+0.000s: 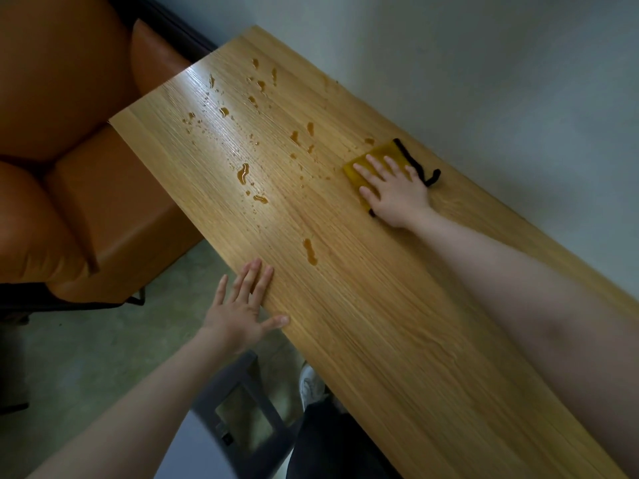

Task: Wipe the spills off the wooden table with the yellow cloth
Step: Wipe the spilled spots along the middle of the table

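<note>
A long wooden table (363, 305) runs from the upper left to the lower right. Several amber spills (242, 173) dot its far half, with one drop (310, 251) nearer to me. A yellow cloth (378, 160) with a black edge lies flat by the table's right side. My right hand (392, 193) presses on the cloth with straight, spread fingers. My left hand (243, 307) rests flat on the table's left edge, fingers straight, holding nothing.
An orange leather sofa (69, 150) stands close against the table's far left end. A pale wall (501, 81) runs along the table's right side. Below the left edge are a dark metal frame (249, 420), a shoe (311, 385) and the floor.
</note>
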